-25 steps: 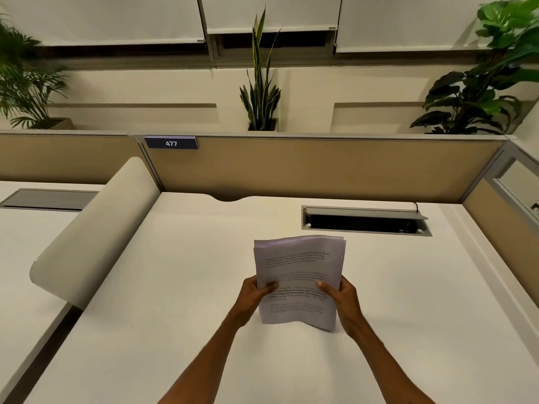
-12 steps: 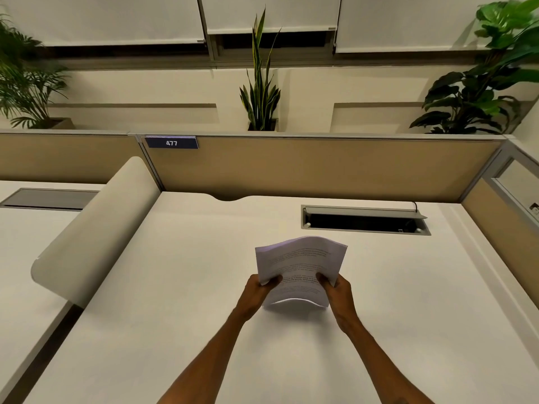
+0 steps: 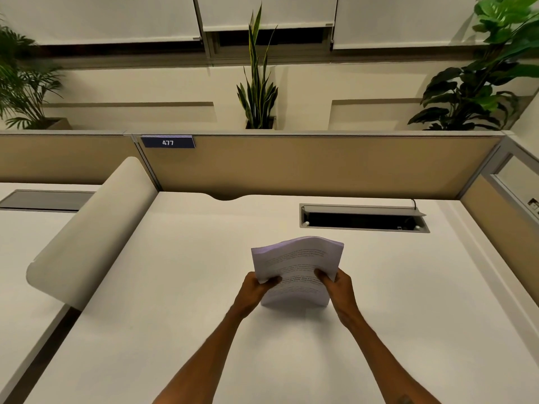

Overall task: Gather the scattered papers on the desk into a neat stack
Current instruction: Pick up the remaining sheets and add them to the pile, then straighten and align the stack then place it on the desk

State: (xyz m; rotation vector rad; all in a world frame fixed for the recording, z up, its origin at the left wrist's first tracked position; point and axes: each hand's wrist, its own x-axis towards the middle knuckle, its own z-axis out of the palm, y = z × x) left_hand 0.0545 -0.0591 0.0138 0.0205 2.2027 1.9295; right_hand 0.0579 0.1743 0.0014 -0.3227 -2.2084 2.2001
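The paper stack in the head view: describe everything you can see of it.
The paper stack is a sheaf of white printed sheets with lines of dark text too small to read. It stands roughly upright, bowed, its bottom edge at or just above the white desk; contact is unclear. The left hand and right hand pinch its lower side edges, thumbs on the front page. Edges look mostly aligned.

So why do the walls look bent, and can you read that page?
In the head view the wide lens bows the partition and desk edges; warm, dim light tints everything; the papers, held by the left hand and right hand, show text lines too soft to read.
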